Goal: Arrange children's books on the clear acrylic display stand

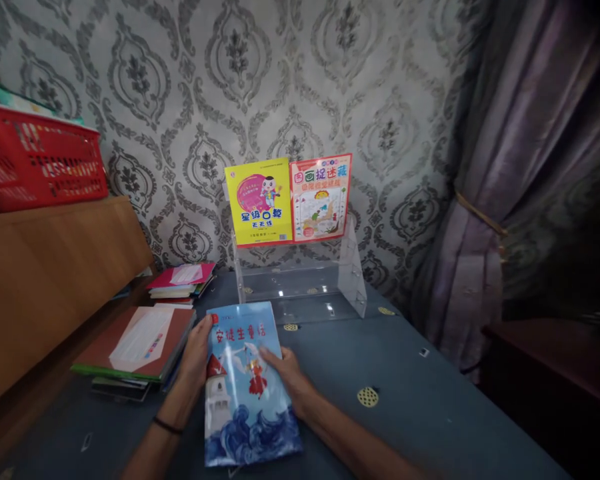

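Observation:
A light-blue picture-covered storybook (250, 393) is held upright-facing before me, with a castle tower, a small red figure and dark blue waves on its cover. Along its left edge my left hand (199, 347) grips it, a dark band around the wrist. My right hand (286, 370) holds the right edge, thumb resting on the cover. Behind the storybook stands a clear acrylic display rack (353, 267). On its top tier a yellow workbook (260, 203) and a red-bordered picture book (321, 198) lean side by side.
A stack of books (175, 340) with a brown cover on top lies to the left; a pink-topped stack (205, 270) sits behind it. A red plastic basket (45, 157) rests on a wooden headboard (55, 267). Purple-grey curtains (480, 267) hang at the right.

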Tool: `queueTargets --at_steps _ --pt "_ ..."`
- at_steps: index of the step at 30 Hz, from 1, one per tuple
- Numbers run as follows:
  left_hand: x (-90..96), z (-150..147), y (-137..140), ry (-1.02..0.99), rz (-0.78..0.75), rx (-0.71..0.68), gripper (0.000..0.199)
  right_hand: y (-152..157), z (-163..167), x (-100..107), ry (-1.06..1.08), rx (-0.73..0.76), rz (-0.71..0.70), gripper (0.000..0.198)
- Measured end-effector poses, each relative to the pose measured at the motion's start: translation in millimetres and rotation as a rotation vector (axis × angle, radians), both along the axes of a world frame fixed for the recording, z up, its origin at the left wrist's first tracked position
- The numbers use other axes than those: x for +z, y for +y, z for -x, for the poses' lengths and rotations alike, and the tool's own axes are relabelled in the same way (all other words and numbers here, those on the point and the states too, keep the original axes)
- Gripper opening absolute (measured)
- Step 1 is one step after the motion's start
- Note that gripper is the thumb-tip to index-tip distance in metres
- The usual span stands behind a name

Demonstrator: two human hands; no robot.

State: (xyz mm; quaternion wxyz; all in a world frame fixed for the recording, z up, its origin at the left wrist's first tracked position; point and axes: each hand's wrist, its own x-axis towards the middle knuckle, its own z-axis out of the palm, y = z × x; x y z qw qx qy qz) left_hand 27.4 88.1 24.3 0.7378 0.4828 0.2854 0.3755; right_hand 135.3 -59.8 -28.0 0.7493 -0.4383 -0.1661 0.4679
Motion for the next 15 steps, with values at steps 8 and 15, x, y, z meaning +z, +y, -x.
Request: queueTargets --at_steps 8,15 --pt "-24.2 -10 -39 0.025 0.138 -0.113 0.045 2 -22 5 0.139 0.017 -0.069 0.035" --pt "-35.3 8 -19 0.124 0.147 -0.221 0.043 5 -22 -5 0.111 0.009 0.033 0.031"
